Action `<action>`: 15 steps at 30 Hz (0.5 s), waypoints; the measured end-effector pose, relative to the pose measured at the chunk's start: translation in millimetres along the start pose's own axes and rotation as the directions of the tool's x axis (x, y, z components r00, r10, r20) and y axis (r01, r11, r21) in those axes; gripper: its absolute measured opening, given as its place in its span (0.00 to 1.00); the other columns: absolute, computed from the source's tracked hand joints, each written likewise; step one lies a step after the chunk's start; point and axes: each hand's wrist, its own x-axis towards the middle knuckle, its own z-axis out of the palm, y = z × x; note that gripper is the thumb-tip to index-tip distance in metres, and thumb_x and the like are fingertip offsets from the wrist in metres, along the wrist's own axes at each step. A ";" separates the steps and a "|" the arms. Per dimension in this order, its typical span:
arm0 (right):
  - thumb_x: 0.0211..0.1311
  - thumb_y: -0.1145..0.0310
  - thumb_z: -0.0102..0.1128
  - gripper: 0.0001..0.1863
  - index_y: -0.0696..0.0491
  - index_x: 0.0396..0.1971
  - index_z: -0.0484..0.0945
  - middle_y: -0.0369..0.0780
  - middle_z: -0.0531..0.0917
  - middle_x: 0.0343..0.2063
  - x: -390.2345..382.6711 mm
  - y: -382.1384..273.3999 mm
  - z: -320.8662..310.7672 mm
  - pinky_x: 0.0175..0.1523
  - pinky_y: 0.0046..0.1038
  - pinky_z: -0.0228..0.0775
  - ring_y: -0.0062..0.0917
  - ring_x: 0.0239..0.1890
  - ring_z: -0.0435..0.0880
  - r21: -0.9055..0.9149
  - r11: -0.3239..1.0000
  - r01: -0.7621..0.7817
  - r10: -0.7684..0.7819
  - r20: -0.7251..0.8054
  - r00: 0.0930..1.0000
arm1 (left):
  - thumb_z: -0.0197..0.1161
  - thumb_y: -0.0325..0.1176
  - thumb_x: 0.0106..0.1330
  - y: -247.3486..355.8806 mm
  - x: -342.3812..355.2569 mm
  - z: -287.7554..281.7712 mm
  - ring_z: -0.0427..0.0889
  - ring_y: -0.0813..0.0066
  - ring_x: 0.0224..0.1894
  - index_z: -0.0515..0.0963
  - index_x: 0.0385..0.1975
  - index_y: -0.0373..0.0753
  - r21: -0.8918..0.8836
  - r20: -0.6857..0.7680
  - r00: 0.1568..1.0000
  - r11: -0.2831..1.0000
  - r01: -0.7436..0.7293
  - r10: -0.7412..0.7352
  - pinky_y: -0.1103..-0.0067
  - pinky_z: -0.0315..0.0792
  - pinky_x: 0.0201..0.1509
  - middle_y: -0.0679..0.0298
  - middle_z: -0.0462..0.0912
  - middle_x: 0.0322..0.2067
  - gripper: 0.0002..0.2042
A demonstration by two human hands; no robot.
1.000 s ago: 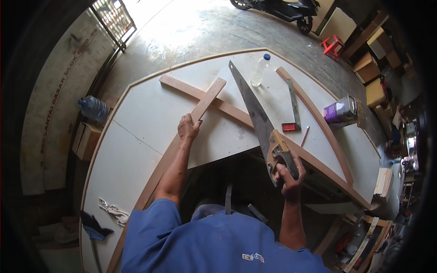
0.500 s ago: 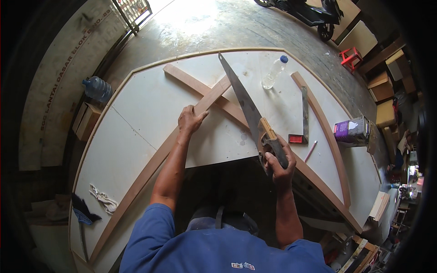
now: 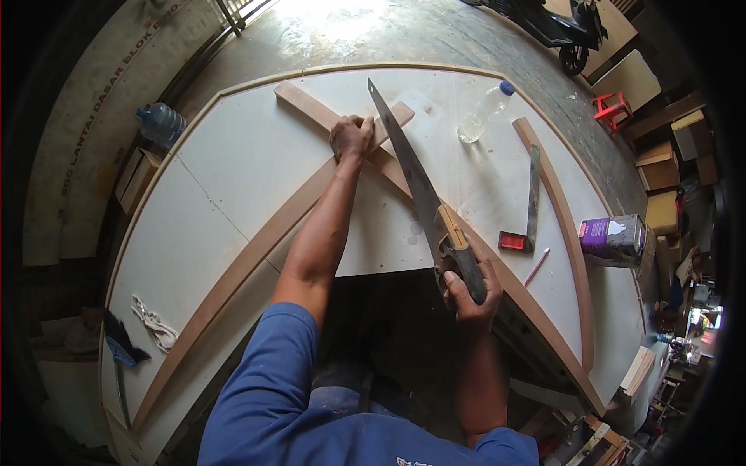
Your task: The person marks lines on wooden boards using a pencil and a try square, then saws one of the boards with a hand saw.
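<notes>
My right hand [image 3: 472, 293] is wrapped round the handle of a handsaw [image 3: 416, 172]. The saw's long dark blade slants up and to the left, its upper part passing over the end of a wooden board [image 3: 233, 276]. My left hand [image 3: 352, 138] is closed on that board near its far end, just left of the blade. Beneath it a second wooden board [image 3: 305, 107] crosses, running from upper left down to the lower right. Whether the teeth touch the wood cannot be made out.
The white worktable [image 3: 233, 167] carries a clear bottle [image 3: 483, 116], a square [image 3: 533, 190], a pencil [image 3: 536, 267], a curved wooden strip [image 3: 566, 225], a purple-labelled can [image 3: 611, 239], a white cloth [image 3: 154, 322] and a dark brush [image 3: 124, 342]. A motorbike [image 3: 556, 31] and red stool [image 3: 612, 113] stand beyond.
My left hand has shifted farther up the board, toward its end and the crossing. The saw stays in my right hand, at nearly the same slant. The whole view has shifted slightly.
</notes>
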 end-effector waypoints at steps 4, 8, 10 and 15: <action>0.59 0.77 0.60 0.31 0.61 0.66 0.72 0.37 0.83 0.35 0.3 3.9 0.3 0.30 0.17 0.70 0.12 0.24 0.75 0.042 0.999 0.023 -0.023 0.001 1.000 | 0.70 0.55 0.60 -1.4 4.2 6.3 0.90 0.62 0.37 0.91 0.32 0.44 0.038 -0.015 1.000 0.999 -0.003 0.003 0.69 0.81 0.46 0.59 0.91 0.35 0.19; 0.58 0.77 0.60 0.31 0.61 0.65 0.73 0.38 0.84 0.38 0.1 8.6 -0.2 0.32 0.18 0.72 0.13 0.26 0.76 -0.075 0.990 0.121 -0.121 -0.007 0.993 | 0.70 0.55 0.60 -2.1 2.0 4.2 0.90 0.62 0.37 0.91 0.32 0.44 0.017 -0.023 0.999 0.999 -0.027 0.028 0.69 0.81 0.47 0.59 0.91 0.34 0.19; 0.57 0.77 0.61 0.31 0.62 0.65 0.73 0.39 0.84 0.40 -1.0 10.5 -1.6 0.35 0.19 0.73 0.14 0.28 0.77 -0.016 0.999 0.045 -0.045 0.005 0.999 | 0.71 0.55 0.59 -0.5 0.8 2.7 0.90 0.61 0.38 0.91 0.32 0.44 0.030 -0.032 0.999 0.999 -0.040 0.041 0.70 0.80 0.48 0.59 0.90 0.34 0.19; 0.57 0.76 0.61 0.31 0.63 0.64 0.73 0.40 0.84 0.42 -1.0 13.6 -7.1 0.39 0.20 0.74 0.15 0.31 0.78 -0.071 0.996 0.045 -0.045 -0.002 0.999 | 0.71 0.55 0.58 4.2 -1.7 -0.3 0.90 0.61 0.39 0.91 0.31 0.44 0.044 -0.039 0.999 0.998 -0.034 0.036 0.69 0.80 0.49 0.59 0.90 0.35 0.19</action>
